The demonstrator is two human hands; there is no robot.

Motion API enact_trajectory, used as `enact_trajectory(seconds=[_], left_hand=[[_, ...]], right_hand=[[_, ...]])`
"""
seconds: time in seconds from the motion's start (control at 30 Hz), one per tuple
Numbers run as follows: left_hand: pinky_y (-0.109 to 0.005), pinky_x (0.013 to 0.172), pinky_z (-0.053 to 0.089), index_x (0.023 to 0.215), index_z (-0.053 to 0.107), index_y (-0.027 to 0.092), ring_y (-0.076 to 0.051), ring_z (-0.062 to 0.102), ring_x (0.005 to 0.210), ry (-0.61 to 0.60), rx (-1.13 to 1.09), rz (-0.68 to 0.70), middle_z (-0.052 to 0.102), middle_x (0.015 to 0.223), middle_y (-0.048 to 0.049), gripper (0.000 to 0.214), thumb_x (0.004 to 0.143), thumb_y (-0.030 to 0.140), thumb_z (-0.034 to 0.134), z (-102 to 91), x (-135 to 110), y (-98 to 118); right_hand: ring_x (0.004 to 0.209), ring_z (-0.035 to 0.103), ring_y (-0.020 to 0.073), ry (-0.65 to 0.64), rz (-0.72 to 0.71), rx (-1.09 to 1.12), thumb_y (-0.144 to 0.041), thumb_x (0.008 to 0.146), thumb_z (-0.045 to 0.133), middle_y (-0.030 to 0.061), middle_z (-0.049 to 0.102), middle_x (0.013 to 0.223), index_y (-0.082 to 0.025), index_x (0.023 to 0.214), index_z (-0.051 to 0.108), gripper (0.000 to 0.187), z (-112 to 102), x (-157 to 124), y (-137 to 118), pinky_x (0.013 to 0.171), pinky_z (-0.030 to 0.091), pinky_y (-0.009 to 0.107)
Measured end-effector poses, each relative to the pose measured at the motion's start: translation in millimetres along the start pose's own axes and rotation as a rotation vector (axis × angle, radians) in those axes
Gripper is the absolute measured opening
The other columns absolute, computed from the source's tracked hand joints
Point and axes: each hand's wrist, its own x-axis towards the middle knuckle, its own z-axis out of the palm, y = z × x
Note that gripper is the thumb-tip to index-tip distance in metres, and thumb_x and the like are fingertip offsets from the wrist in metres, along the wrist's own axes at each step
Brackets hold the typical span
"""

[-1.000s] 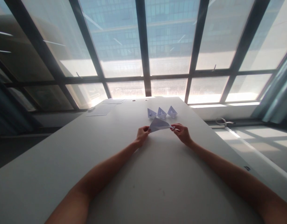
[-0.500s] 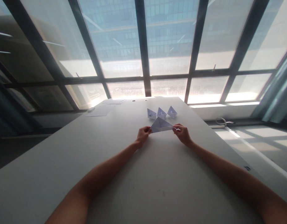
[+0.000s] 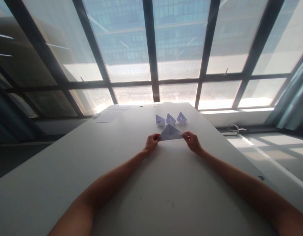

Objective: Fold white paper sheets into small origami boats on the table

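Note:
A folded white paper triangle is held between both hands just above the white table. My left hand pinches its left corner and my right hand pinches its right corner. The triangle's point faces away from me. Just beyond it stand three small folded paper boats in a row on the table.
Loose paper sheets lie at the table's far left, more sheets behind them. Large windows with dark frames rise past the far edge. A cable lies on the sill at right.
The paper has turned from a tilted, partly open shape into a flat triangle facing me. Both hands have stayed at its corners, moving slightly closer to the table.

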Motion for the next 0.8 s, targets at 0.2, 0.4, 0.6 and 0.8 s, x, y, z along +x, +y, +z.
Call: enact_trajectory(seconds=[0.2, 0.4, 0.6, 0.8], left_hand=[[-0.031, 0.075, 0.05, 0.088, 0.076, 0.014, -0.021, 0.067, 0.077, 0.0, 0.018, -0.026, 0.075, 0.083, -0.0073, 0.022, 0.074, 0.028, 0.068, 0.3, 0.1, 0.1], [-0.033, 0.078, 0.051, 0.085, 0.078, 0.013, -0.022, 0.068, 0.079, -0.039, 0.001, -0.039, 0.077, 0.086, -0.0091, 0.02, 0.073, 0.027, 0.069, 1.0, 0.0, 1.9], [-0.033, 0.08, 0.051, 0.088, 0.078, 0.013, -0.022, 0.069, 0.08, -0.052, -0.015, -0.074, 0.077, 0.089, -0.0096, 0.024, 0.072, 0.029, 0.072, 0.7, -0.3, -0.3], [-0.034, 0.078, 0.052, 0.089, 0.079, 0.013, -0.023, 0.069, 0.078, -0.047, -0.021, -0.064, 0.077, 0.09, -0.0103, 0.024, 0.073, 0.029, 0.072, 1.1, 0.2, -2.4]], right_hand=[[0.06, 0.053, 0.0171, 0.039, 0.128, 0.062, -0.049, 0.081, 0.065, 0.0022, 0.062, 0.066, -0.017, 0.089, 0.071, 0.034, -0.7, 2.7, 4.0, 0.054, 0.048, 0.029], [0.054, 0.056, 0.0145, 0.058, 0.321, 0.349, -0.054, 0.078, 0.067, 0.0008, 0.062, 0.064, -0.018, 0.085, 0.065, 0.037, 0.3, 3.2, 2.5, 0.045, 0.044, 0.025], [0.057, 0.063, 0.0161, 0.164, 0.32, 0.428, -0.051, 0.071, 0.077, -0.002, 0.064, 0.069, -0.022, 0.1, 0.056, 0.046, -0.5, 3.4, 0.1, 0.049, 0.048, 0.026], [0.058, 0.064, 0.0169, 0.191, 0.25, 0.354, -0.05, 0.075, 0.073, -0.0011, 0.064, 0.072, -0.021, 0.108, 0.057, 0.046, -0.9, 4.3, -5.3, 0.051, 0.05, 0.028]])
